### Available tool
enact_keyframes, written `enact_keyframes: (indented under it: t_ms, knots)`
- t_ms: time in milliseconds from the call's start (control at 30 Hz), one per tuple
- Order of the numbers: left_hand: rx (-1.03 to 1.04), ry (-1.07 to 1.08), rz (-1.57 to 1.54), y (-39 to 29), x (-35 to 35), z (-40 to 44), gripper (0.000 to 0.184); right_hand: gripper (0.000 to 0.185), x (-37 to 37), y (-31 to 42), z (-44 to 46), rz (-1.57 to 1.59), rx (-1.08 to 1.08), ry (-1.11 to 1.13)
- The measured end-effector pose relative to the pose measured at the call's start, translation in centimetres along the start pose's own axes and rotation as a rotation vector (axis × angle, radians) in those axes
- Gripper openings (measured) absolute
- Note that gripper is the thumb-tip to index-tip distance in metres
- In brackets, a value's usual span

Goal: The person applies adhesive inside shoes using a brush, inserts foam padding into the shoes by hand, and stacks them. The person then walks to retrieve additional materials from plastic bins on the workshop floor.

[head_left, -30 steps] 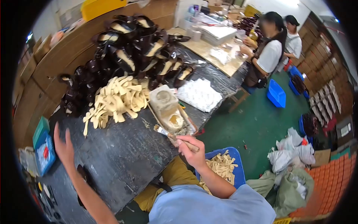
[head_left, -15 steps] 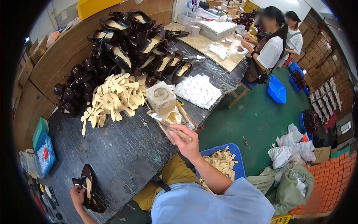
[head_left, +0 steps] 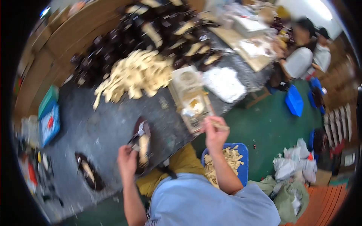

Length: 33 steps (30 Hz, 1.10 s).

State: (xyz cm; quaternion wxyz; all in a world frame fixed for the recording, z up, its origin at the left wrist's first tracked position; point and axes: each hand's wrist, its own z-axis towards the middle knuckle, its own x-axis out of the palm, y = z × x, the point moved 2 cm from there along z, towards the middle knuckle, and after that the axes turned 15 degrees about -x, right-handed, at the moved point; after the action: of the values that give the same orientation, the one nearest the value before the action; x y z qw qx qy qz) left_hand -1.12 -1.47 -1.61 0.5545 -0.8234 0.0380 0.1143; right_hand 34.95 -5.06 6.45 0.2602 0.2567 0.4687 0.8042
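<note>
My left hand [head_left: 127, 160] is closed on the strap side of a dark brown shoe [head_left: 141, 132] with a pale insole, at the table's front edge. A second dark shoe [head_left: 89, 172] lies on the table to its left. In my right hand [head_left: 215, 135] is a brush [head_left: 221, 126], its wooden handle sticking out to the right; its bristles are not clearly visible. Just beyond that hand is a tray [head_left: 183, 113] holding a grimy square tub [head_left: 186, 77] and a small pot of pale yellowish paste [head_left: 195, 105].
Pale insole pieces [head_left: 135, 75] are heaped on the table before a big pile of dark shoes [head_left: 124, 34]. White packets [head_left: 225, 84] lie right of the tray. A blue bin [head_left: 243, 160] of pale pieces stands by my right arm. Two people [head_left: 299, 62] are at the far right.
My left hand has brought one shoe rightward toward my body, leaving another at the left. My right hand has drawn the brush back from the paste pot. The view has shifted and blurred.
</note>
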Motion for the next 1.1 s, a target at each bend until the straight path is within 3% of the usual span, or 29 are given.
enact_keyframes:
  t_ms: [100,167,200,267,367,567,667,767,867,900,967,1033,1100]
  knots:
    - [-0.067,-0.048,-0.125,1.5,3.9,-1.5,0.013,0.007,-0.1,-0.5,0.1,-0.042,-0.019,0.07]
    - [-0.102,-0.054,-0.126,1.5,4.1,-2.1,0.018,0.011,-0.2,-0.9,0.1,-0.003,0.031,0.053]
    - [-0.321,-0.01,-0.177,1.0,3.5,-2.4,0.018,0.016,-0.5,-1.3,-0.1,-0.009,0.057,0.056]
    - [-0.457,0.011,-0.368,-0.2,3.1,-3.0,0.016,0.019,-0.8,-1.7,-0.2,0.013,0.067,0.074]
    - [-0.34,-0.075,-0.336,1.1,2.6,-2.7,0.014,0.021,-1.3,-1.2,0.5,0.006,0.029,0.14]
    - [0.083,-0.131,-0.052,-1.2,3.6,-2.8,0.035,0.02,-3.3,-1.0,2.7,-0.161,-0.072,0.187]
    - [0.124,-0.102,-0.218,-0.8,3.6,-2.5,0.037,0.02,-3.5,-0.9,3.0,-0.197,-0.088,0.175]
    - [0.029,-0.087,-0.542,1.1,2.6,-2.3,0.036,0.02,-3.1,-1.0,2.2,-0.19,-0.063,0.169]
    - [-0.122,-0.241,-0.584,0.0,1.6,-2.7,0.03,0.02,-2.9,-1.5,1.4,-0.175,-0.026,0.17]
    - [-0.116,-0.313,-0.409,-0.7,1.3,-2.6,0.044,0.02,-2.9,-1.6,1.2,-0.17,-0.014,0.173]
    - [0.143,-0.566,0.068,-2.8,0.9,-3.2,0.046,0.02,-2.9,-1.6,0.9,-0.173,-0.02,0.176]
    - [0.428,-0.584,0.395,-4.4,0.7,-3.4,0.043,0.02,-2.8,-1.6,0.8,-0.176,-0.022,0.182]
    - [0.74,-0.377,0.55,-5.2,0.1,-2.8,0.034,0.02,-2.7,-1.5,0.9,-0.175,-0.028,0.187]
